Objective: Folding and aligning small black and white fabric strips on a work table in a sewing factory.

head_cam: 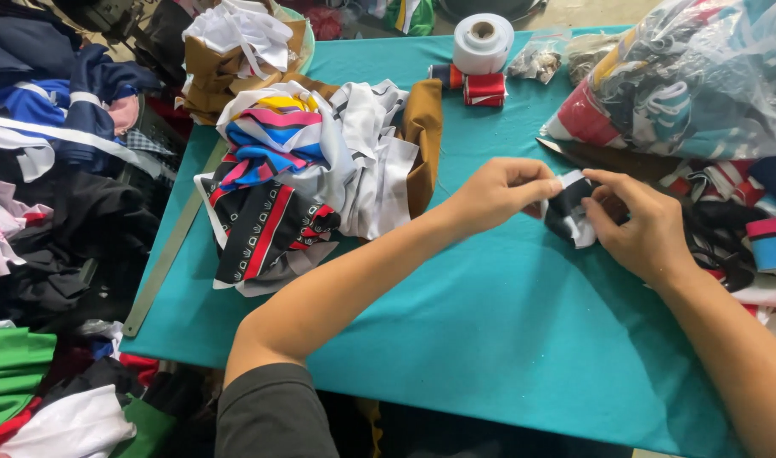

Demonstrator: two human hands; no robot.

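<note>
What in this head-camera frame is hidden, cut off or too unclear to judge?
- Black-and-white fabric piece: partly covered by fingers of the left hand and right hand; its full shape is hidden.
- Clear plastic bag: cut by the top and right edges; glare blurs the contents.
- Metal ruler: upper end hidden under the fabric pile.
- Small bag beside the white roll: contents too small.

Teal-covered table (490,339) bears fabric pile (311,178), white tape roll (483,42), perhaps bagged trims (693,76).

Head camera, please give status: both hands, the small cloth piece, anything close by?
Left hand and right hand: both pinch the black-and-white cloth piece, above the teal table. Scrap heap to the left, bagged trims to the right; neither touches.
</note>
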